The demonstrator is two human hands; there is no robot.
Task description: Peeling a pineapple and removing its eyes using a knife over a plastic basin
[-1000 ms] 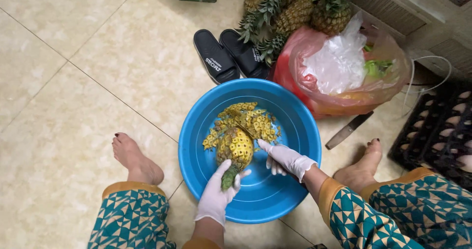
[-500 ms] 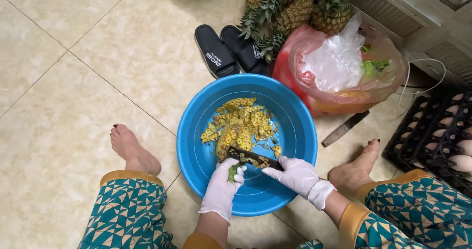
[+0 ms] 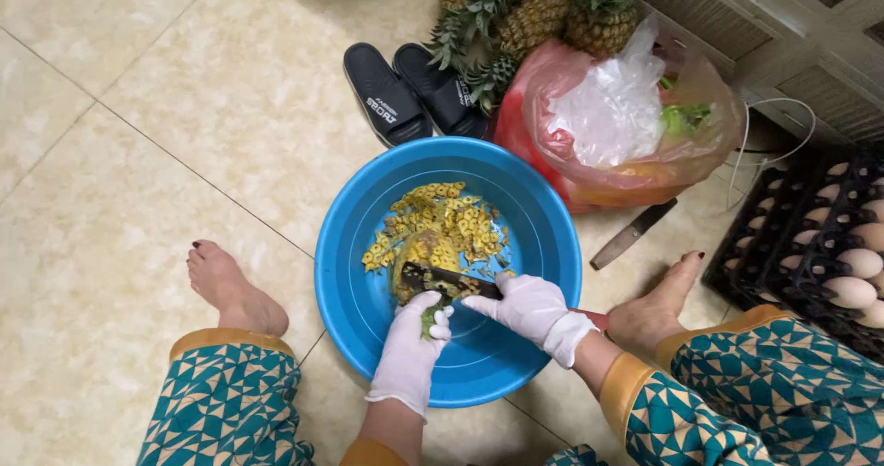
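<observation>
Both grips clenched inside the blue basin (image 3: 350, 236): left hand (image 3: 412, 351) on pineapple (image 3: 416, 262), right hand (image 3: 527, 308) on knife (image 3: 448, 281).

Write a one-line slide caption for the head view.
Gloved left hand steadies a pineapple in a blue basin while the right hand works a knife across it.

White gloves (image 3: 410, 351), teal patterned trousers (image 3: 230, 406)
</observation>
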